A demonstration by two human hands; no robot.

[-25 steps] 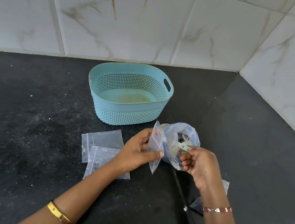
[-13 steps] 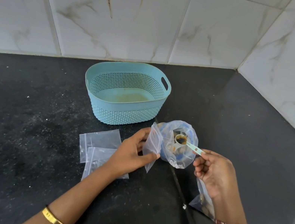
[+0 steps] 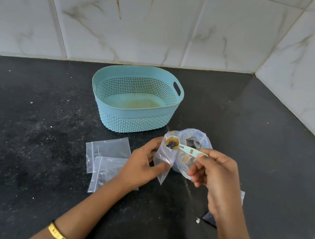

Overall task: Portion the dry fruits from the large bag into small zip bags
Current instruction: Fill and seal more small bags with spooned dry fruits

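Left hand [image 3: 143, 166] curled around an upright small zip bag [image 3: 165, 156], thumb pressed to its front; right hand [image 3: 213, 174] pinching the handle of a pale green measuring spoon [image 3: 186, 148]. Since half a second ago, spoon bowl lifted out of the large bag [image 3: 192, 157] and carried leftward, now loaded with dark dry fruits [image 3: 171, 144] over the small bag's mouth. Large bag just beyond the right hand's fingers; empty zip bags [image 3: 107, 159] flat left of the left hand; blue basket [image 3: 135, 98] beyond both hands.
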